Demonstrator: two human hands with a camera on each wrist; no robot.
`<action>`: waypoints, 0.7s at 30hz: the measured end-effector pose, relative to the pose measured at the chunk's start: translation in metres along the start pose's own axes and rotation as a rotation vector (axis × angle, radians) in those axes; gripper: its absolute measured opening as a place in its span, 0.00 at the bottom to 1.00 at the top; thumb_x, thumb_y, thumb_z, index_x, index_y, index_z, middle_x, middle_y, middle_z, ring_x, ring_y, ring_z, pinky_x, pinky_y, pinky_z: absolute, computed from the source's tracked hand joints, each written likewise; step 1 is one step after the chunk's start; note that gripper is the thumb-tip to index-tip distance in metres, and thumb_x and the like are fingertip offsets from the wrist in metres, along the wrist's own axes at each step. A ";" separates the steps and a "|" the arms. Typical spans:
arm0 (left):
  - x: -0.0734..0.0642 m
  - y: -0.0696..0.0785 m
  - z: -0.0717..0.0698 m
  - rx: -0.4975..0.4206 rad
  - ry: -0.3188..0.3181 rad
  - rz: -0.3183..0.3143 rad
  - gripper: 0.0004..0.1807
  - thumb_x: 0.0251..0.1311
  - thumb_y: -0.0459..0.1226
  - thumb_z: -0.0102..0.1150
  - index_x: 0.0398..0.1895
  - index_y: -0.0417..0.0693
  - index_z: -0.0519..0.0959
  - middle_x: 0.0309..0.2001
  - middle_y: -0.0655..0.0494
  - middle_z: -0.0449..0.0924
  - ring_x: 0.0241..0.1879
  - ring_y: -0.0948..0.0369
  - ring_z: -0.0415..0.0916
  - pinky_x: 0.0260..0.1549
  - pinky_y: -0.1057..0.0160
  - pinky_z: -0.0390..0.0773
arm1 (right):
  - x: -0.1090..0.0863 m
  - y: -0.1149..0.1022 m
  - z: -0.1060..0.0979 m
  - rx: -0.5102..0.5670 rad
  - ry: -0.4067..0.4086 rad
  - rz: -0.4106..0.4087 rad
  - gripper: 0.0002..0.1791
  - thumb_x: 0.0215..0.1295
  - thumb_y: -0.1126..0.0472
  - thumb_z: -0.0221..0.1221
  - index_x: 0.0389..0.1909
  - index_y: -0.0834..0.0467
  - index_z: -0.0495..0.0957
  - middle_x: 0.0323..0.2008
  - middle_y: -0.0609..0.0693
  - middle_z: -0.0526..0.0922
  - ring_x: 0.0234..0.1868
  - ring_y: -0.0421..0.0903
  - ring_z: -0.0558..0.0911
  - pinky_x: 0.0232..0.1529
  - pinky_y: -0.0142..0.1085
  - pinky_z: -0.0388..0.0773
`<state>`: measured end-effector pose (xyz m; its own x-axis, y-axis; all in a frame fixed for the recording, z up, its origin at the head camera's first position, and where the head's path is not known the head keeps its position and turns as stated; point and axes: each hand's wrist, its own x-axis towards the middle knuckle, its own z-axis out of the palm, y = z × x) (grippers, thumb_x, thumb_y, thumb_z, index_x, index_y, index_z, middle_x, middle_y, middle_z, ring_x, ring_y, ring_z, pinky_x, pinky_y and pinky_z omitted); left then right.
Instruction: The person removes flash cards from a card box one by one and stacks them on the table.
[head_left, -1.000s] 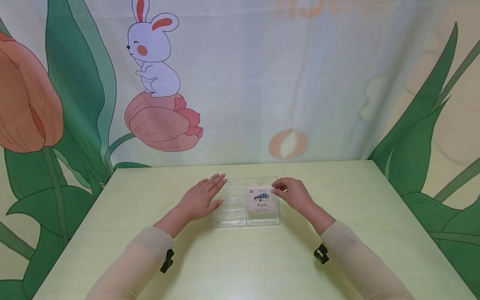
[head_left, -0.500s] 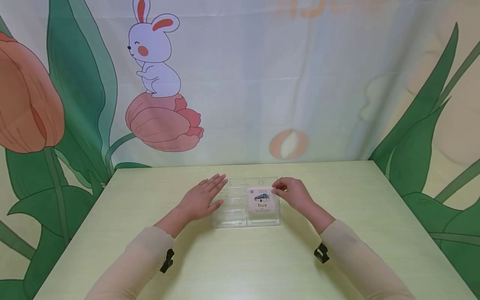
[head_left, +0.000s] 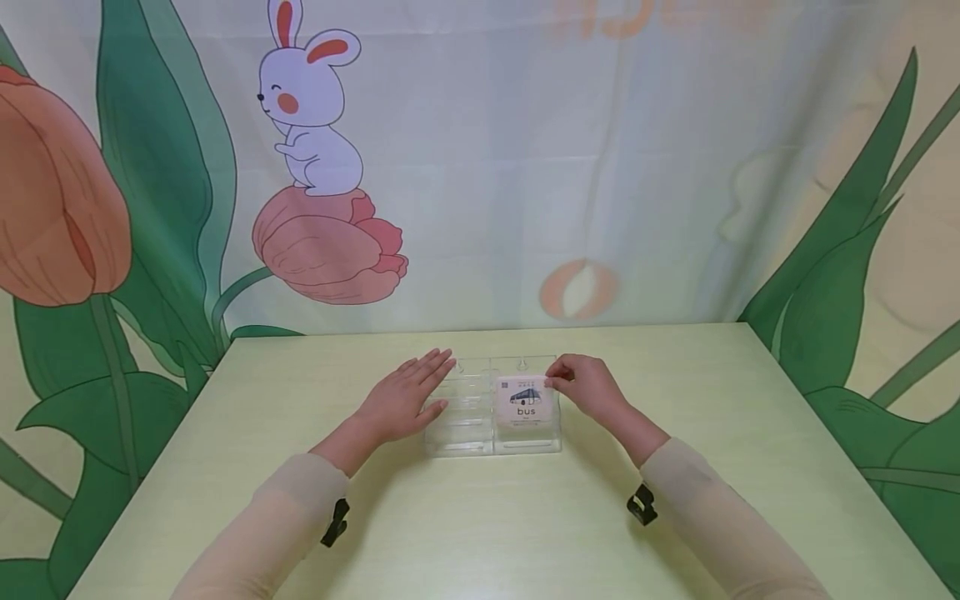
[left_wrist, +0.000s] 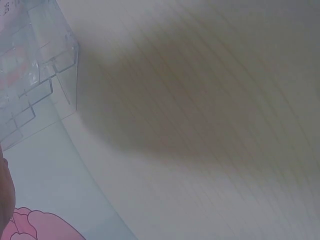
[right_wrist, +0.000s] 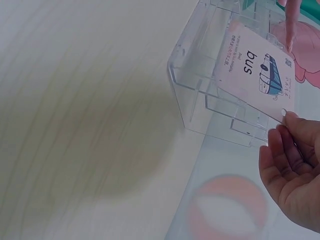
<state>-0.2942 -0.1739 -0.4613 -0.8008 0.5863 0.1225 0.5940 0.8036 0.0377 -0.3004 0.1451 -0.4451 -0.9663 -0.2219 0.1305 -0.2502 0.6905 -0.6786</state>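
A clear plastic stepped rack point(head_left: 459, 433) stands on the table, split into two columns. In its right column is a pale pink card point(head_left: 525, 402), printed with a blue bus and the word "bus". My right hand point(head_left: 588, 383) pinches the card's upper right corner between thumb and fingers. The right wrist view shows the card point(right_wrist: 257, 70) leaning over the rack's tiers, its corner under the thumb point(right_wrist: 300, 125). My left hand point(head_left: 401, 398), fingers straight, lies along the rack's left side. Only a sliver of the left hand point(left_wrist: 6, 195) enters the left wrist view.
The pale wood table point(head_left: 480, 525) runs back to a hanging cloth point(head_left: 480, 167) printed with a rabbit, tulips and leaves. Black straps show under both sleeves, one strap point(head_left: 335, 523) on the left and another strap point(head_left: 642, 507) on the right.
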 end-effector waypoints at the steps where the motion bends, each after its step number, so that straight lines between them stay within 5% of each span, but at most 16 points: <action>1: 0.000 0.000 0.000 0.002 0.001 0.000 0.37 0.76 0.49 0.48 0.81 0.42 0.55 0.82 0.46 0.54 0.82 0.47 0.52 0.80 0.45 0.58 | 0.000 0.000 0.000 0.004 0.001 0.005 0.05 0.68 0.66 0.64 0.40 0.65 0.85 0.40 0.59 0.89 0.43 0.52 0.86 0.43 0.40 0.86; 11: 0.000 0.001 -0.002 0.010 0.010 0.011 0.37 0.75 0.49 0.48 0.80 0.41 0.56 0.82 0.44 0.55 0.82 0.46 0.53 0.79 0.45 0.59 | 0.002 -0.004 -0.002 -0.010 0.015 0.006 0.03 0.68 0.69 0.63 0.36 0.66 0.85 0.39 0.61 0.89 0.38 0.49 0.83 0.38 0.36 0.82; 21: 0.000 0.001 -0.001 -0.002 0.007 0.005 0.37 0.75 0.48 0.49 0.81 0.41 0.56 0.82 0.45 0.55 0.82 0.47 0.53 0.80 0.45 0.59 | 0.002 -0.007 -0.002 -0.011 0.012 0.001 0.05 0.69 0.69 0.62 0.35 0.67 0.83 0.34 0.61 0.87 0.27 0.44 0.70 0.27 0.31 0.66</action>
<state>-0.2941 -0.1733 -0.4607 -0.7972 0.5896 0.1300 0.5983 0.8004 0.0388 -0.3009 0.1417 -0.4385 -0.9672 -0.2130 0.1387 -0.2500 0.6980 -0.6711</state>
